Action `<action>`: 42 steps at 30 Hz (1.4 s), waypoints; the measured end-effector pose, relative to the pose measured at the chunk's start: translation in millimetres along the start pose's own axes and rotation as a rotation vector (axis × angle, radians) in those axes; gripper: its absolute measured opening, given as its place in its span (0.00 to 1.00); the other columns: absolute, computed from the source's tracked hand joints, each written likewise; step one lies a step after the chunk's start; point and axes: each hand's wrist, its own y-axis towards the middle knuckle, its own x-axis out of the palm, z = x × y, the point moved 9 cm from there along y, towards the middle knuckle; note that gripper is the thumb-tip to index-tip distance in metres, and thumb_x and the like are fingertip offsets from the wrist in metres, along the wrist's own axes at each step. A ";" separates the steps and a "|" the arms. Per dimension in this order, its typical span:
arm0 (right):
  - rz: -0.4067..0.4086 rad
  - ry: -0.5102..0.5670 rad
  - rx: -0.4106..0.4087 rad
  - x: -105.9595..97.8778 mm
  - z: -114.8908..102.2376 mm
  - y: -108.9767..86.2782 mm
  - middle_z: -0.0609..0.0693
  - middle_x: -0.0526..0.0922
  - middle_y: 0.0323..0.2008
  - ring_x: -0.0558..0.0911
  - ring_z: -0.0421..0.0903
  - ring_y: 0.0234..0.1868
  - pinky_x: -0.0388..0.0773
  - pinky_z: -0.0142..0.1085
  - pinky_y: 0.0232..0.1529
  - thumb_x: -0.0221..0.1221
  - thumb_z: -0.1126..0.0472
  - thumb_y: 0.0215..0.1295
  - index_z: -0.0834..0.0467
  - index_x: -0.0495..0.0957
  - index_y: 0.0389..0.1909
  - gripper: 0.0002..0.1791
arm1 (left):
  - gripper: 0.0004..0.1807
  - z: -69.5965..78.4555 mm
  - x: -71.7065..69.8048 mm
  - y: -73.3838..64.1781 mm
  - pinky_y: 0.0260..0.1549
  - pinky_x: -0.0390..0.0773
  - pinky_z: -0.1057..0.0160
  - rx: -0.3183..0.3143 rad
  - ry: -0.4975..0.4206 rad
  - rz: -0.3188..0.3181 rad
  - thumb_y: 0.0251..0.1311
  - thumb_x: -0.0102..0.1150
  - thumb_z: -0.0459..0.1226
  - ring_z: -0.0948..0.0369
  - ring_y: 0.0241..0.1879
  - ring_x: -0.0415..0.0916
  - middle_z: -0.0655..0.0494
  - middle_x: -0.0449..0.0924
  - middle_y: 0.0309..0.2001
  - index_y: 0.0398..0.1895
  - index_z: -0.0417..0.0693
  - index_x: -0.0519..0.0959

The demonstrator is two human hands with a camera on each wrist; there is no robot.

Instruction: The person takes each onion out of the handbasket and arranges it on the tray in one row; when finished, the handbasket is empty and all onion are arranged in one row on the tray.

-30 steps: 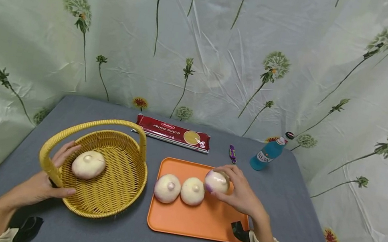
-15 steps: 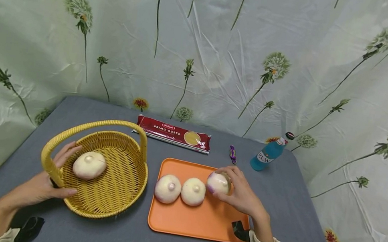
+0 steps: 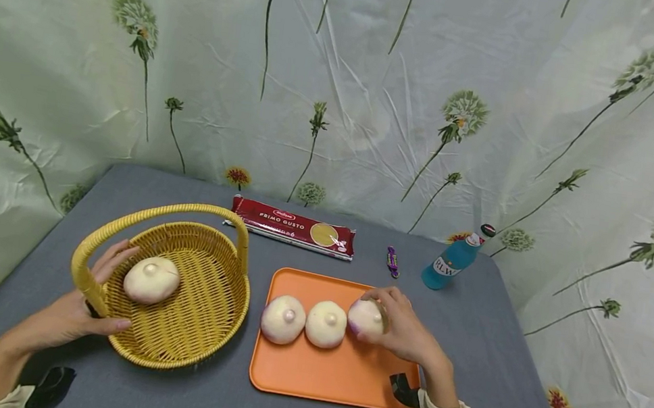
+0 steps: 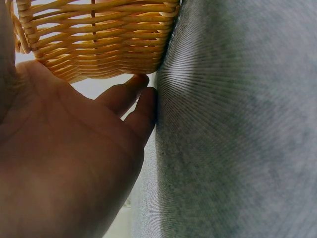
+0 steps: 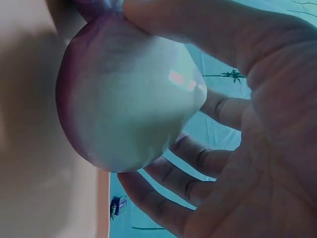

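Note:
My right hand [image 3: 406, 329] pinches a white and purple turnip [image 3: 366, 318] between thumb and fingertips at the upper right of the orange tray [image 3: 330, 378]. In the right wrist view the thumb lies on one side of this turnip [image 5: 129, 94] and the fingers on the other. Two more turnips stand in a row to its left, a middle turnip [image 3: 326, 325] and a left turnip [image 3: 283, 320]. My left hand [image 3: 74, 316] rests against the outer left side of the yellow wicker basket [image 3: 196, 324], its fingers extended. One turnip [image 3: 151, 280] lies inside the basket.
A red spaghetti packet [image 3: 293, 227] lies behind the tray and basket. A small purple wrapped candy [image 3: 393, 262] and a blue bottle [image 3: 451, 260] are at the back right. A flowered curtain [image 3: 364, 100] hangs behind the grey table [image 3: 204, 407].
The turnip in my right hand has come slightly down and toward me, beside the middle turnip, and tilts less. The left hand and basket hold their place.

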 end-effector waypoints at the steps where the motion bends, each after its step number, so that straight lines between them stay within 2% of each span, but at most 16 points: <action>1: -0.001 -0.004 0.001 0.4 0.5 -0.1 0.51 0.72 0.50 0.69 0.52 0.53 0.70 0.52 0.52 0.76 0.52 0.51 0.53 0.76 0.56 0.31 | 0.63 -0.1 0.1 0.1 0.56 0.43 0.86 0.000 0.000 0.000 0.45 0.71 0.22 0.79 0.74 0.29 0.59 0.27 0.81 0.81 0.47 0.42; 7: -0.006 -0.013 -0.002 2.0 1.1 -0.1 0.50 0.72 0.49 0.68 0.51 0.53 0.69 0.49 0.51 0.76 0.52 0.50 0.51 0.78 0.55 0.30 | 0.62 -0.2 0.1 0.6 0.56 0.44 0.86 0.003 -0.003 -0.001 0.45 0.70 0.22 0.79 0.74 0.30 0.60 0.27 0.80 0.81 0.47 0.42; 12: -0.010 -0.025 0.002 2.1 1.3 0.1 0.51 0.72 0.51 0.68 0.54 0.55 0.69 0.52 0.51 0.77 0.52 0.50 0.51 0.78 0.55 0.30 | 0.62 -0.8 -0.1 0.4 0.56 0.44 0.86 -0.005 0.005 0.001 0.45 0.70 0.23 0.79 0.74 0.30 0.64 0.27 0.80 0.82 0.47 0.42; 18: -0.019 -0.052 -0.014 2.9 0.7 0.6 0.54 0.74 0.54 0.68 0.58 0.59 0.68 0.58 0.56 0.77 0.51 0.50 0.53 0.77 0.55 0.31 | 0.63 -0.3 -0.2 0.2 0.56 0.44 0.86 0.005 0.014 0.006 0.44 0.71 0.22 0.79 0.74 0.31 0.59 0.27 0.81 0.81 0.46 0.42; 27: -0.051 -0.029 -0.020 5.9 0.9 0.1 0.57 0.74 0.59 0.70 0.56 0.60 0.72 0.54 0.54 0.76 0.53 0.51 0.55 0.76 0.55 0.31 | 0.63 -0.3 0.0 0.1 0.56 0.44 0.86 -0.003 0.005 0.002 0.45 0.71 0.22 0.79 0.74 0.30 0.57 0.27 0.81 0.81 0.47 0.42; 34: -0.072 -0.010 -0.016 7.6 0.6 -0.2 0.58 0.74 0.58 0.70 0.56 0.59 0.73 0.53 0.53 0.76 0.54 0.51 0.56 0.76 0.54 0.30 | 0.63 -0.6 -0.3 -0.3 0.56 0.44 0.86 -0.010 0.006 0.005 0.45 0.71 0.22 0.80 0.74 0.30 0.64 0.27 0.80 0.81 0.47 0.42; 42: -0.090 -0.006 0.015 11.8 4.7 0.5 0.54 0.74 0.56 0.71 0.53 0.57 0.74 0.50 0.52 0.76 0.53 0.50 0.54 0.77 0.54 0.30 | 0.63 -0.2 -0.8 0.2 0.56 0.44 0.86 -0.013 0.008 0.012 0.44 0.71 0.22 0.79 0.74 0.30 0.55 0.27 0.81 0.81 0.47 0.43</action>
